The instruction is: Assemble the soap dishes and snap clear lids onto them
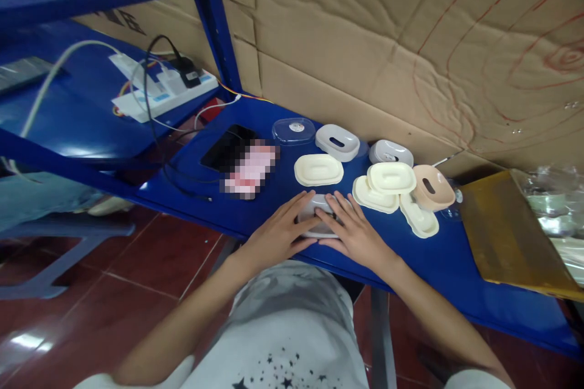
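Left hand: my left hand (285,225) is cupped over the left side of a pale gray dish (321,202), fingers across its top and thumb at its near side.
Right hand: my right hand (353,222) covers the dish's right side in the same way, its fingers spread over the top; the two hands come together on the dish, clamped around it.
Dish in hand: it sits at the near edge of the blue tabletop (274,213), mostly hidden by my fingers.
Cream pieces: one cream tray (318,170) lies just beyond my hands; to its right, an upper cream piece (391,178) overlaps a lower cream piece (365,194), and a slanting cream piece (422,222) lies partly under the peach dish (431,187).
Far edge: a clear lid (292,132) with a round sticker, a slotted gray dish (337,141) and another gray dish (391,152) lie near the cardboard wall (347,67).
Left part: a black phone (223,144) lies beside a pink item (253,170) blurred into blocks, with a black cable (182,191) nearby.
Right end: an open cardboard box (506,225) stands beside clear-wrapped items (559,213).
Beyond the left end: a white power strip (146,106) with plugs rests on another blue surface (86,118).
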Action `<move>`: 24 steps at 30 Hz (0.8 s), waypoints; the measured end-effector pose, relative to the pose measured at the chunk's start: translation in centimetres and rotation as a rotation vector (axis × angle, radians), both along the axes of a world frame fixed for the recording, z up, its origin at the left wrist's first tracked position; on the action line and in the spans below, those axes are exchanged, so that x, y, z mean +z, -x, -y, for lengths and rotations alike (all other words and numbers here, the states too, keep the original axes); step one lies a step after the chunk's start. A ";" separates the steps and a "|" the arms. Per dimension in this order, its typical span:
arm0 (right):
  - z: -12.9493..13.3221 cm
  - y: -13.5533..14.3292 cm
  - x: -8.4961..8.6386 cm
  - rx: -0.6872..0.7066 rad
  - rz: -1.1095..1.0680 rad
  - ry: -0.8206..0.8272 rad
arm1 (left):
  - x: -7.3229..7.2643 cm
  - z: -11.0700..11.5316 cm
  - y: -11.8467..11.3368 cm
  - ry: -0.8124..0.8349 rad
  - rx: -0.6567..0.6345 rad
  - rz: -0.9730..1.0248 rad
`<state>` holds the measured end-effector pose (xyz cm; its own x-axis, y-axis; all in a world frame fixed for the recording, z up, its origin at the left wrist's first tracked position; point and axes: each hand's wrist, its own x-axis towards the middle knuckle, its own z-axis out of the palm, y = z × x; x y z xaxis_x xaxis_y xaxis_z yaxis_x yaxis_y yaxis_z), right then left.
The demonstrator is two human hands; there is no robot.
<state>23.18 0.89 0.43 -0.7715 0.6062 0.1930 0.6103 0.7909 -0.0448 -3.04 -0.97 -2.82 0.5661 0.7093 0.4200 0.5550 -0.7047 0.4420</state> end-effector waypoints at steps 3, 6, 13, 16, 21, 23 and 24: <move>0.2 -0.1 -0.2 0.041 0.006 -0.043 | 0.0 -0.1 0.0 0.001 -0.007 -0.039; 0.4 -0.1 -0.6 0.072 -0.056 -0.156 | -0.1 0.0 -0.1 -0.016 0.012 -0.040; 1.7 -0.1 -2.3 0.101 -0.203 -0.276 | 0.0 0.4 -0.3 -0.027 0.049 -0.104; 1.3 -0.7 -1.3 0.153 -0.249 -0.153 | 0.2 0.4 -0.3 -0.017 0.059 -0.119; -5.4 0.2 2.9 0.105 -0.224 0.144 | 0.4 0.2 -0.2 0.052 0.011 -0.085; -10.5 2.5 3.9 0.017 -0.186 0.147 | 0.5 0.1 -0.2 0.073 0.007 -0.063; -13.4 4.0 4.0 0.007 -0.155 0.139 | 0.6 0.1 -0.2 0.079 0.006 -0.056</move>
<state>19.19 14.24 4.46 -0.7433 0.6301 0.2247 0.5822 0.7747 -0.2468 -2.85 -1.12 -2.25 0.5826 0.7427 0.3302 0.5845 -0.6651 0.4647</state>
